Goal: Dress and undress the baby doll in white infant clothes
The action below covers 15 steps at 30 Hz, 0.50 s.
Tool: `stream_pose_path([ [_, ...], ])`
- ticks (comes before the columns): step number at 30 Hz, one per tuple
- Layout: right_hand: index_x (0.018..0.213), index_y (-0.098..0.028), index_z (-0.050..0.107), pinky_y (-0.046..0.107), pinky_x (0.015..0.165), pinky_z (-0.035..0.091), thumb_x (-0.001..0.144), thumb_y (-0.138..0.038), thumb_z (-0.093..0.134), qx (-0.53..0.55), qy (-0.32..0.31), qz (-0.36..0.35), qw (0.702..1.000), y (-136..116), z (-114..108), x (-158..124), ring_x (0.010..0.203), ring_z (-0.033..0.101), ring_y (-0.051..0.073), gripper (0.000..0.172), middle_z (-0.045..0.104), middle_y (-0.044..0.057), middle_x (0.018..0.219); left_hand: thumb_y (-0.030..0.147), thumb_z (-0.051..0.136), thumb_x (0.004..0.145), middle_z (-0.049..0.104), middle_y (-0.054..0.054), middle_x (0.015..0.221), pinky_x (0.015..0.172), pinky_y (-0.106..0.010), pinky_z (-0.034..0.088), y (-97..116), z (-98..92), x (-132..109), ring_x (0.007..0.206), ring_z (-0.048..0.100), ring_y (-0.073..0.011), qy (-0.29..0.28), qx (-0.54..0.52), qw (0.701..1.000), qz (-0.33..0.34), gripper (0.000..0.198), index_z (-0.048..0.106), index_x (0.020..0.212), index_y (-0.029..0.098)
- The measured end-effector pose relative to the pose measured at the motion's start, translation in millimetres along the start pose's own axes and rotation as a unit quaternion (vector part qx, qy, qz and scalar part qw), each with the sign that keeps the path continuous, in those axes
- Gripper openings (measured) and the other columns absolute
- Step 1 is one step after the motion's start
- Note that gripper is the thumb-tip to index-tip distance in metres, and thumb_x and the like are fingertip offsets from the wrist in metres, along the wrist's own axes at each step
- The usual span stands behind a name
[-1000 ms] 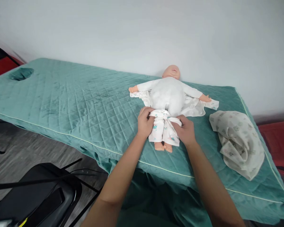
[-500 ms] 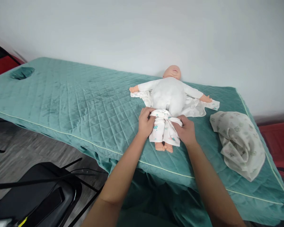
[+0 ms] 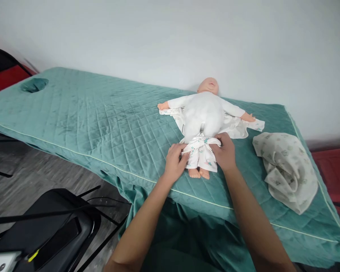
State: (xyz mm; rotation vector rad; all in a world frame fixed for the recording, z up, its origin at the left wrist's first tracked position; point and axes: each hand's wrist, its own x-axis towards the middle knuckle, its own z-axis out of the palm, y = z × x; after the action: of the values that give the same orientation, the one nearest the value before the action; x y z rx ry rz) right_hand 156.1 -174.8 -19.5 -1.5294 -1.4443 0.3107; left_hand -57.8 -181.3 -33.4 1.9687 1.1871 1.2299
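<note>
Along the pale wall (image 3: 158, 37) stood a massage bed (image 3: 107, 113) under a quilted green cover, with a black chair (image 3: 49, 223) near its front edge. Toward the bed's right end a doll (image 3: 205, 113) lay on its back, white-bodied, arms spread over an open printed top (image 3: 235, 127); a bundled cloth (image 3: 289, 170) sat apart to the right. The printed trousers (image 3: 202, 151) were around the doll's legs, below its hips. The left hand (image 3: 175, 161) pinched one side of the trousers between thumb and fingers, and the right hand (image 3: 224, 151) had a like grip on the other. The likely trouble was an uneven pull: the left side sat lower, so the top edge could twist or snag on the padded body, and a hard tug could drag the doll askew. The trousers enclosed the legs; whether the bundled cloth's folds wrapped anything could not be told.
</note>
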Motion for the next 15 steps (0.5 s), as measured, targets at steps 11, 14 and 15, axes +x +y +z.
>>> stream_pose_path([
  [11,0.083,-0.020,0.062,0.030,0.064,0.043,0.082,-0.038,0.060,0.026,-0.094,0.065,0.993,-28,-19,-57,0.067,0.055,0.017,0.018,0.062,-0.001,0.074,0.033,0.063,0.092,0.065,-0.005,0.103,0.090,-0.036,0.045,-5,2.0,4,0.097,0.056,-0.0213,-0.011,0.007,1.000,0.022,0.025,0.061,0.114,0.022],
  [14,0.102,-0.020,0.060,0.034,0.074,0.048,0.081,-0.046,0.068,0.021,-0.174,0.060,0.983,-38,-28,-63,0.083,0.061,0.022,0.034,0.066,0.003,0.094,0.030,0.065,0.089,0.066,-0.005,0.101,0.088,-0.036,0.046,-7,0.7,5,0.095,0.058,-0.0207,-0.006,-0.001,1.000,0.002,0.024,0.063,0.112,0.022],
  [15,0.109,-0.021,0.058,0.037,0.079,0.050,0.077,-0.049,0.073,0.014,-0.202,0.055,0.978,-40,-32,-63,0.092,0.062,0.025,0.045,0.066,0.005,0.102,0.029,0.065,0.088,0.066,-0.005,0.101,0.088,-0.035,0.047,-8,0.4,5,0.095,0.059,-0.0205,-0.005,-0.006,1.000,-0.009,0.025,0.063,0.112,0.021],
])
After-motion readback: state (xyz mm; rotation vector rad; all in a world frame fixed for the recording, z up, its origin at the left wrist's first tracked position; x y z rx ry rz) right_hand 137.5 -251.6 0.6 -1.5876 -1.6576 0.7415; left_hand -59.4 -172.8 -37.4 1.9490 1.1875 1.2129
